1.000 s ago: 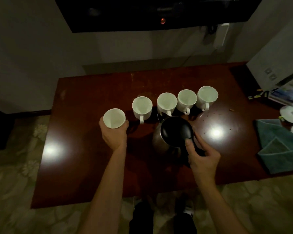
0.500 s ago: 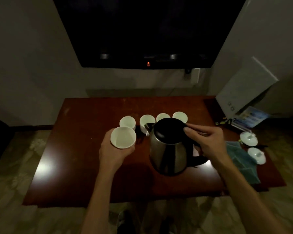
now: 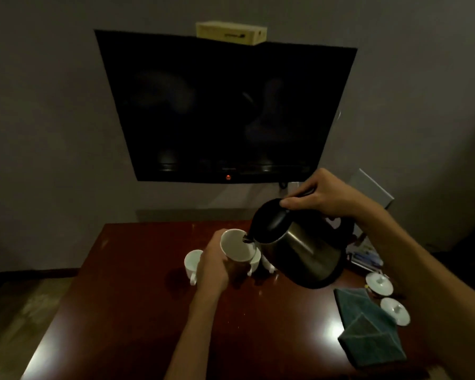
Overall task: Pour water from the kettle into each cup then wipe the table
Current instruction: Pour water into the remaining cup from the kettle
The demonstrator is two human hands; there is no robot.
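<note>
My left hand (image 3: 213, 266) grips a white cup (image 3: 235, 246) and holds it tilted above the dark red table (image 3: 137, 311). My right hand (image 3: 324, 194) grips the handle of the steel kettle (image 3: 299, 248) with a black lid. The kettle is lifted and tipped left, its spout over the cup's rim. Another white cup (image 3: 193, 263) stands on the table left of my hand. More cups behind the held one are mostly hidden. A folded teal cloth (image 3: 368, 327) lies at the table's right.
Two white lids (image 3: 379, 283) (image 3: 395, 311) lie by the cloth at the right edge. Booklets (image 3: 366, 255) and a grey box (image 3: 373, 187) sit at the far right. A dark wall television (image 3: 225, 105) hangs above the table.
The kettle has been lifted off the table and tipped toward the cup. My left hand raised the cup to the spout. The view tilted upward.
</note>
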